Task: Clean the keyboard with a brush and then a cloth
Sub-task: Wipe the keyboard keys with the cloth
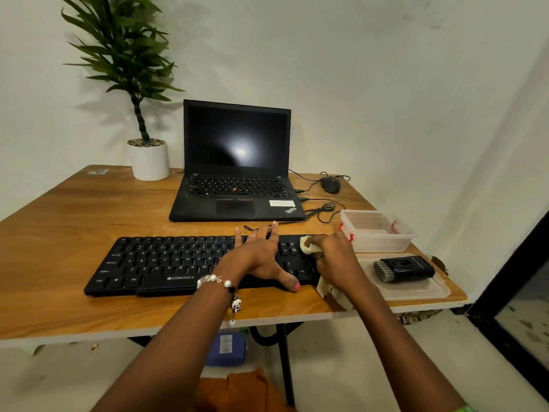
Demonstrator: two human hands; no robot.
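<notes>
A black keyboard (166,263) lies across the front of the wooden table (74,221). My left hand (261,257) lies flat on its right half, fingers spread and straight. My right hand (332,260) grips a cream cloth (307,245) and presses it on the keyboard's far right end; more of the cloth hangs below the wrist at the table's front. The black brush (402,267) lies on a clear lid (421,288) to the right of the keyboard.
A black laptop (237,179) stands open behind the keyboard, cables and a mouse (330,184) to its right. A clear plastic box (377,230) sits at the right, a potted plant (148,159) at the back left. The table's edge runs close on the right.
</notes>
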